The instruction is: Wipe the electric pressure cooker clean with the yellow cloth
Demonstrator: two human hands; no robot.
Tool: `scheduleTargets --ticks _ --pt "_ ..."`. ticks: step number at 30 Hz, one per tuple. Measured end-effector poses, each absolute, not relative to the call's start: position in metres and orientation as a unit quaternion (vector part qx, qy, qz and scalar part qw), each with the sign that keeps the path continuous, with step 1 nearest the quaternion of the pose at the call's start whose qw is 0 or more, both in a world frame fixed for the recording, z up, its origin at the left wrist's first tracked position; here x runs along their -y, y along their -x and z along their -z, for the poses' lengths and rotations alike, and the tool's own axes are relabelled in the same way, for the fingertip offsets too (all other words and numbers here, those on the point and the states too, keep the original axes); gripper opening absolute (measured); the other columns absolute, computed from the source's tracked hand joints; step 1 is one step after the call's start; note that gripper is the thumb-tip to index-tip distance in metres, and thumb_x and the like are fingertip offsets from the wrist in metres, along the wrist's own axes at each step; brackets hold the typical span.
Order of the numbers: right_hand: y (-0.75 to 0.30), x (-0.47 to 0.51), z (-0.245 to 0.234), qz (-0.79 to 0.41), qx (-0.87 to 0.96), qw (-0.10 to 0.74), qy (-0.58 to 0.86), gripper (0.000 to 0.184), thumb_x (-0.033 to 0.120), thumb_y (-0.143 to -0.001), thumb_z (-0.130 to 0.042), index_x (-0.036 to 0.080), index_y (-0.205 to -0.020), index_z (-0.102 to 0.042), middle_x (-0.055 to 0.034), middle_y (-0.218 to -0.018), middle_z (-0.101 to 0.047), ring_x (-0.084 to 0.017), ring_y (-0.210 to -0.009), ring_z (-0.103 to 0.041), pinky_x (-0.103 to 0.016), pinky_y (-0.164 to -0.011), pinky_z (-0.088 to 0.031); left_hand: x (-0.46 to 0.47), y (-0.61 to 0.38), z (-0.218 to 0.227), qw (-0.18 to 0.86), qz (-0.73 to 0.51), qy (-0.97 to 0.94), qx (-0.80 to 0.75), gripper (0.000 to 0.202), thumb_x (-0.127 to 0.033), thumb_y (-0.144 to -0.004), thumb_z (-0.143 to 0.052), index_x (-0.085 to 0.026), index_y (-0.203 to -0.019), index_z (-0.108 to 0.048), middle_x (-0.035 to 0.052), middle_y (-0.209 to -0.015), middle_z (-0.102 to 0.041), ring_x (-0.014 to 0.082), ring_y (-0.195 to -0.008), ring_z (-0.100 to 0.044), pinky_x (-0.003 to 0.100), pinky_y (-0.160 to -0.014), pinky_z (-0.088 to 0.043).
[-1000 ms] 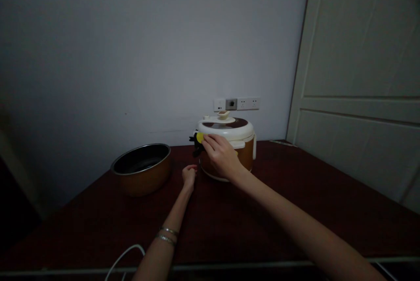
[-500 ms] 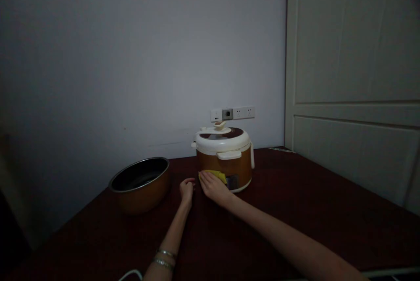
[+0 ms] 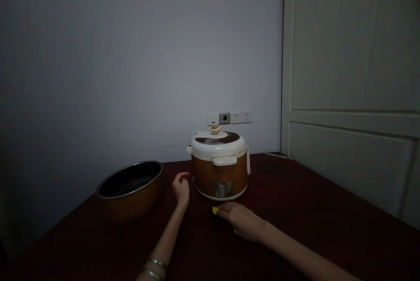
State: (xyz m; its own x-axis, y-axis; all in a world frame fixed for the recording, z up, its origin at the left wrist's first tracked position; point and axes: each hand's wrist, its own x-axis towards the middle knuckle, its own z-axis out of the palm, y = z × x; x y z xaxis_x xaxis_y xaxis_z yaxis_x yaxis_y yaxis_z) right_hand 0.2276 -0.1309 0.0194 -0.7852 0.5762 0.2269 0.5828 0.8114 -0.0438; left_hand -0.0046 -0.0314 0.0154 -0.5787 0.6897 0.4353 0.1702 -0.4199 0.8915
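An orange rice cooker (image 3: pixel 219 171) with a cream lid stands at the back of the dark red table (image 3: pixel 311 211). My right hand (image 3: pixel 241 219) lies on the table in front of the cooker, fingers closed over a yellow cloth (image 3: pixel 215 210) that peeks out at the fingertips. My left hand (image 3: pixel 181 187) rests on the table just left of the cooker, fingers curled, with nothing visible in it. Two bangles sit on my left wrist.
A loose inner pot (image 3: pixel 129 189) stands on the table to the left. A wall socket strip (image 3: pixel 229 117) is behind the cooker. A white door (image 3: pixel 351 88) fills the right side.
My right hand has come down from the cooker's lid, wiped past its base, and now rests with the yellow cloth on the table in front of it. The left hand stayed beside the cooker.
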Motion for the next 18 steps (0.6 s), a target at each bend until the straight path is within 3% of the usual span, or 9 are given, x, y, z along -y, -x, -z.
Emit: scheduleTargets --ticks 6,10,13,18 --pt "-0.262 0.147 -0.02 -0.089 0.925 0.151 0.337 0.063 -0.001 -0.073 -0.04 0.023 -0.13 -0.048 -0.0086 -0.122 -0.059 -0.018 -0.112 -0.054 -0.028 -0.093 -0.041 0.003 0.004 -0.071 0.102 -0.783 -0.395 -0.469 0.024 -0.011 -0.06 -0.041 -0.017 -0.067 -0.063 0.0046 -0.077 -0.064 0.0185 -0.081 -0.059 0.031 -0.077 -0.048" --pt "-0.274 0.15 -0.016 -0.138 0.913 0.176 0.341 0.058 0.007 -0.077 -0.045 0.028 -0.132 -0.046 -0.0075 -0.126 -0.057 -0.019 -0.114 -0.053 -0.03 -0.095 -0.042 -0.018 0.011 -0.103 0.088 -0.802 -0.38 -0.453 0.026 -0.011 -0.058 -0.04 -0.016 -0.07 -0.062 0.0043 -0.077 -0.063 0.0172 -0.078 -0.058 0.029 -0.073 -0.047" --pt "-0.276 0.143 -0.007 -0.16 0.913 0.174 0.334 0.059 0.014 -0.076 -0.054 0.03 -0.132 -0.047 -0.0067 -0.13 -0.054 -0.021 -0.118 -0.05 -0.034 -0.098 -0.041 -0.032 0.016 -0.114 0.096 -0.806 -0.38 -0.444 0.027 -0.012 -0.057 -0.041 -0.015 -0.072 -0.063 0.0039 -0.075 -0.062 0.0163 -0.075 -0.057 0.028 -0.071 -0.046" --pt "-0.279 0.136 -0.031 -0.164 0.927 0.156 0.299 0.05 0.013 -0.082 -0.047 0.035 -0.127 -0.052 -0.0035 -0.12 -0.062 -0.018 -0.108 -0.058 -0.032 -0.093 -0.046 -0.057 0.019 -0.116 0.139 -0.794 -0.394 -0.442 0.028 -0.014 -0.057 -0.042 -0.015 -0.076 -0.063 0.0042 -0.077 -0.063 0.016 -0.073 -0.058 0.027 -0.068 -0.045"
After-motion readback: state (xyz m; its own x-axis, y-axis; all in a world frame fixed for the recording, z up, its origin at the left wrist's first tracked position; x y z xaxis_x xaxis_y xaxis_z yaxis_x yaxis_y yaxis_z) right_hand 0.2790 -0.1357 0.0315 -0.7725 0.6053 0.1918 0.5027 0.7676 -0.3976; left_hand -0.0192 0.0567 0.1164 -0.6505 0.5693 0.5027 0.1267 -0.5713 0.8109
